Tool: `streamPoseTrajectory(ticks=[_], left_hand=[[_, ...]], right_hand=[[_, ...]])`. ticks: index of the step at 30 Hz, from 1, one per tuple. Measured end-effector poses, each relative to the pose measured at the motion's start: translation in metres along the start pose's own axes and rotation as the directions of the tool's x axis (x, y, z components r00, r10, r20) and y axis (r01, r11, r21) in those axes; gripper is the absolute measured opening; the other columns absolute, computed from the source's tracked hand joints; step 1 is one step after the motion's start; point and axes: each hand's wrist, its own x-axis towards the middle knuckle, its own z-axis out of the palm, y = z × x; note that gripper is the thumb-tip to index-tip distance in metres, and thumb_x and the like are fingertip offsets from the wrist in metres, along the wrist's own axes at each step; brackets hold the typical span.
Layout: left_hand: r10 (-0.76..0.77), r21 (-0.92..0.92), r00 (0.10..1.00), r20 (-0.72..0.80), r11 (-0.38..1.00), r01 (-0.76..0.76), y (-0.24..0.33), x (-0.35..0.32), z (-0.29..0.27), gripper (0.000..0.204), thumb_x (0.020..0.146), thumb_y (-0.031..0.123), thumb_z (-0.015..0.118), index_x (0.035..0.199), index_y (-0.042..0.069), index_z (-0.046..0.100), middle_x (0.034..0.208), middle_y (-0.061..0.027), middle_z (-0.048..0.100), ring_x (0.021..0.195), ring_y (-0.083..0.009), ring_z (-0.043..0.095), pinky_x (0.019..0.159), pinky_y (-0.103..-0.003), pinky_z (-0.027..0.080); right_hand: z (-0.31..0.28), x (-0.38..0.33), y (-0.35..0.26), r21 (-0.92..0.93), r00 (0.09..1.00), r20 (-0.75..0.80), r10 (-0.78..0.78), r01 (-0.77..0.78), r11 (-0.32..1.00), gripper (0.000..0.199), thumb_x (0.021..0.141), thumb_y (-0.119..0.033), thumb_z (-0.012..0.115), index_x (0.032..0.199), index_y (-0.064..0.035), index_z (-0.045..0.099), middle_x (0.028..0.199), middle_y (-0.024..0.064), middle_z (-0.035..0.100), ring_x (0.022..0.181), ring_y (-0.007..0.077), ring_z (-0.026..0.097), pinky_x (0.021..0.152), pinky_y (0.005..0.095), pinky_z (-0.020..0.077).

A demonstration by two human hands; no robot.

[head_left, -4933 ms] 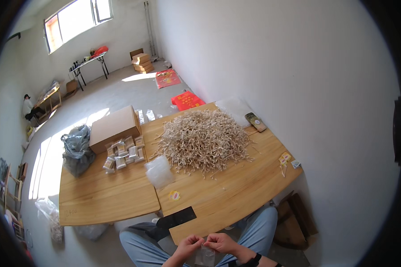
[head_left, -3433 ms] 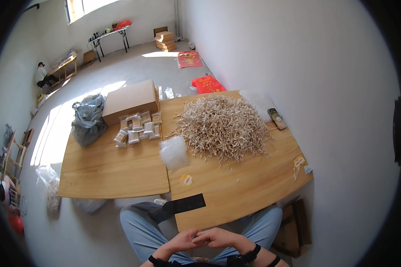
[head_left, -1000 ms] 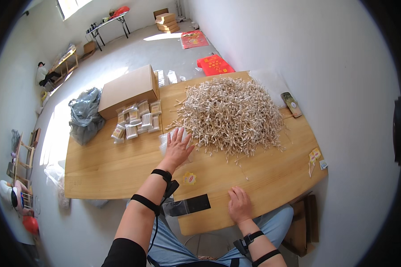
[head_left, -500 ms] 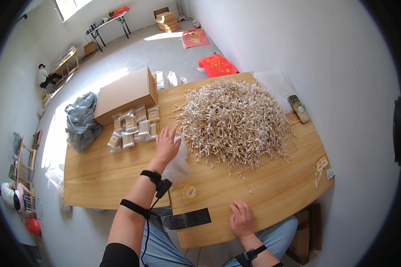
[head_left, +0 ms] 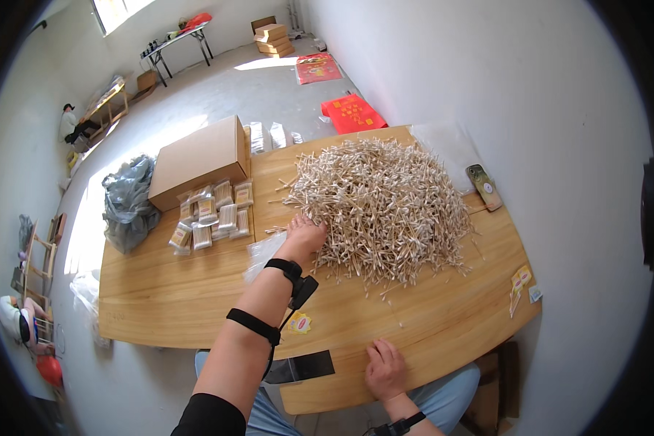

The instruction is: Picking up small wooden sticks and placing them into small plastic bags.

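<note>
A large heap of thin pale wooden sticks (head_left: 385, 203) covers the far right part of a wooden table (head_left: 160, 291). My left hand (head_left: 305, 234) reaches out to the heap's near left edge, fingers into the sticks, beside a stack of clear plastic bags (head_left: 263, 253). Whether it grips any sticks cannot be seen. My right hand (head_left: 385, 369) lies flat and open on the table's near edge, holding nothing. Black straps ring my left forearm and wrist.
Small filled packets (head_left: 211, 216) lie in rows left of the heap, before a closed cardboard box (head_left: 200, 160). A grey plastic sack (head_left: 127, 203) sits at the table's left. A phone (head_left: 484, 187) lies far right; a dark strip (head_left: 301, 367) near the front edge. A person sits far left.
My hands have left my lap. The left arm stretched forward to the bags and then right into the edge of the stick heap; the right hand settled on the table's edge.
</note>
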Motion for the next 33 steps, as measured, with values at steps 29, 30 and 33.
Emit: streamPoseTrajectory(ticks=[29, 30, 33], left_hand=[[0.348, 0.313, 0.838, -0.42, 0.922, -0.226, -0.093, -0.017, -0.045, 0.018, 0.083, 0.006, 0.059, 0.095, 0.011, 0.07, 0.102, -0.013, 0.066, 0.103, -0.0321, 0.062, 0.087, -0.042, 0.051], [0.353, 0.35, 0.856, -0.376, 0.91, -0.222, -0.098, -0.015, -0.044, 0.016, 0.082, 0.006, 0.061, 0.094, 0.011, 0.07, 0.102, -0.0132, 0.065, 0.103, -0.0324, 0.062, 0.087, -0.042, 0.051], [0.376, 0.27, 0.856, -0.354, 0.918, -0.291, -0.107, -0.002, -0.041, 0.014, 0.081, 0.009, 0.065, 0.094, 0.01, 0.069, 0.1, -0.0142, 0.065, 0.101, -0.0338, 0.062, 0.086, -0.042, 0.051]], right_hand=[[0.003, 0.002, -0.001, 0.013, 1.0, -0.008, -0.001, 0.001, 1.0, 0.03, 0.075, -0.011, 0.062, 0.104, -0.0096, 0.066, 0.115, 0.009, 0.061, 0.115, 0.0267, 0.056, 0.094, 0.0407, 0.0468], [0.002, 0.002, -0.001, 0.006, 1.0, -0.004, 0.003, -0.003, 1.0, 0.03, 0.075, -0.011, 0.062, 0.104, -0.0096, 0.066, 0.115, 0.009, 0.061, 0.115, 0.0267, 0.056, 0.094, 0.0407, 0.0468], [0.0, 0.002, -0.001, 0.001, 1.0, 0.001, 0.007, -0.007, 1.0, 0.03, 0.075, -0.011, 0.062, 0.105, -0.0096, 0.066, 0.116, 0.0089, 0.061, 0.116, 0.0265, 0.056, 0.094, 0.0405, 0.0472]])
